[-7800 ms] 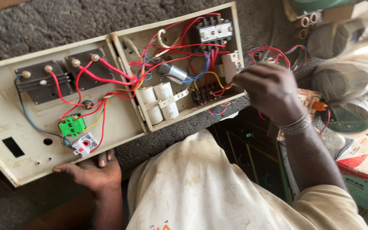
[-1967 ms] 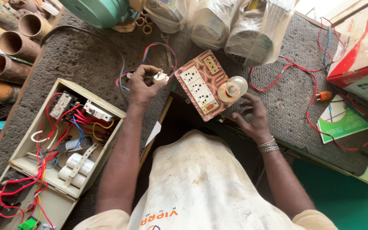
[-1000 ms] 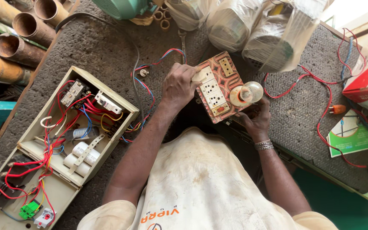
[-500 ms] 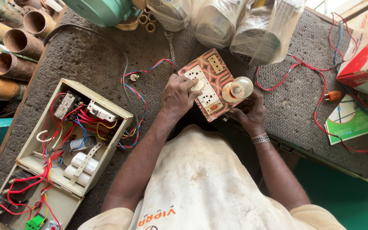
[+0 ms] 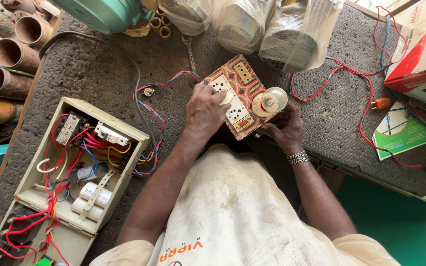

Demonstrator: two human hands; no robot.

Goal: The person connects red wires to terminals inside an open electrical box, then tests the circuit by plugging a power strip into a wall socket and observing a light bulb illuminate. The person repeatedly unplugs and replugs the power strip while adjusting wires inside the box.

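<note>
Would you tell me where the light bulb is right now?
The light bulb sits on the switchboard's right edge, above the right hand, below the plastic-wrapped bundles.

Person seen from above, wearing a loose off-white shirt [image 5: 232, 212], grubby with faint stains, short sleeves ending above the elbows, orange lettering near the bottom edge of view. Both forearms bare. Silver metal bangles [image 5: 298, 157] stacked on right wrist. Left hand [image 5: 204, 112] and right hand [image 5: 284, 129] ungloved, no rings visible
</note>
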